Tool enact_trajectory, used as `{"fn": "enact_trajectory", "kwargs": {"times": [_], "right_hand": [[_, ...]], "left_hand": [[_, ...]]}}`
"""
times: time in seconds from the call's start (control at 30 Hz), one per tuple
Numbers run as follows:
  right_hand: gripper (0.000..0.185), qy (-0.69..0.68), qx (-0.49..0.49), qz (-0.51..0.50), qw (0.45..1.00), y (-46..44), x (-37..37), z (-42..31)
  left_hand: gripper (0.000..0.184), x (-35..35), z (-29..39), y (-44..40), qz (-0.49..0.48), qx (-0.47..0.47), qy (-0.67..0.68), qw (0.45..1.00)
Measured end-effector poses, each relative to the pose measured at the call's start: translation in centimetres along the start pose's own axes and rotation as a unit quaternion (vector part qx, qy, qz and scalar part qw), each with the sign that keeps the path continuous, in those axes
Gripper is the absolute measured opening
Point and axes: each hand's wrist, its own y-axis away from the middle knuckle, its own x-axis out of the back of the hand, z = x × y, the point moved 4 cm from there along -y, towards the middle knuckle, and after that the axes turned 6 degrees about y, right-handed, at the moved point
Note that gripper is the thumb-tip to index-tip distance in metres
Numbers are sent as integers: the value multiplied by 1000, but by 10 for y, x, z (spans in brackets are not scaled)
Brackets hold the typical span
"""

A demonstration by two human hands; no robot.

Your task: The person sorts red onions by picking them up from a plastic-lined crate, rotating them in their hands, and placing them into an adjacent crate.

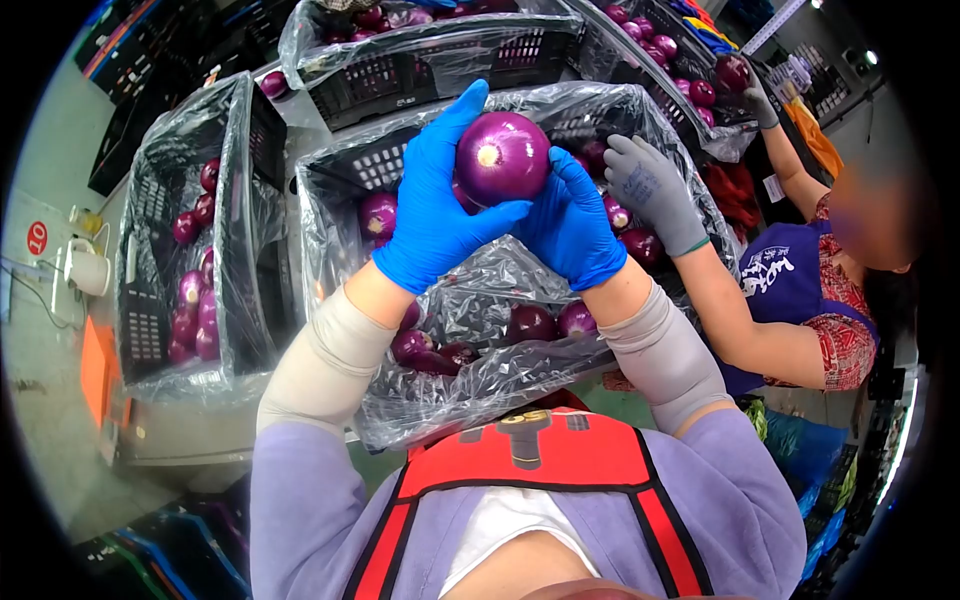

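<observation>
A shiny red onion (503,157) is held up between my two blue-gloved hands, its pale root end facing me. My left hand (432,200) cups its left side, fingers stretched along it and thumb beneath. On the lower right, the curled fingers of my right hand (575,225) press against it; part of that grip is hidden behind the onion. Below both hands stands a black crate (345,172) lined with clear plastic film (480,385). Several more red onions (532,323) lie inside it, along the near side and around the edges.
A co-worker at right reaches a grey-gloved hand (655,190) over the same crate; the other glove (760,105) is at an onion (733,73). Lined crates of onions stand at left (140,250), at the back (420,75) and at back right (650,75).
</observation>
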Motion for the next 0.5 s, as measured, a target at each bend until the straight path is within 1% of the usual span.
{"fn": "enact_trajectory", "kwargs": {"times": [0.13, 0.2, 0.23, 0.3, 0.33, 0.37, 0.4, 0.43, 0.5], "right_hand": [[52, -12, -1, -12, 1000, 0, 0, -1], [52, -30, -2, -23, 999, 1, 0, -1], [52, -30, -1, -23, 999, 1, 1, -1], [53, -40, -4, -23, 999, 1, 4, 0], [53, -40, -4, -23, 999, 1, 1, 0], [54, 12, 41, -16, 999, 1, -4, -2], [54, 63, 85, -9, 994, 1, -7, -4], [54, 64, 85, -8, 994, 1, -9, -3], [55, 92, 103, 45, 989, 1, -6, -3]], "left_hand": [[99, 2, 7, -1, -31, 2, -22, 999], [89, 2, 13, -2, -39, -47, -63, 996], [89, 2, 12, -3, -39, -47, -63, 996], [70, 2, 8, -4, -19, -66, -26, 997], [70, 2, 5, -2, -19, -65, -26, 997], [64, 3, -2, 0, -9, -5, 62, 998], [58, 3, -8, 2, 1, 56, 150, 987], [58, 4, -9, 2, 1, 56, 150, 987], [43, 5, -17, 1, 36, 143, 289, 946]]}}
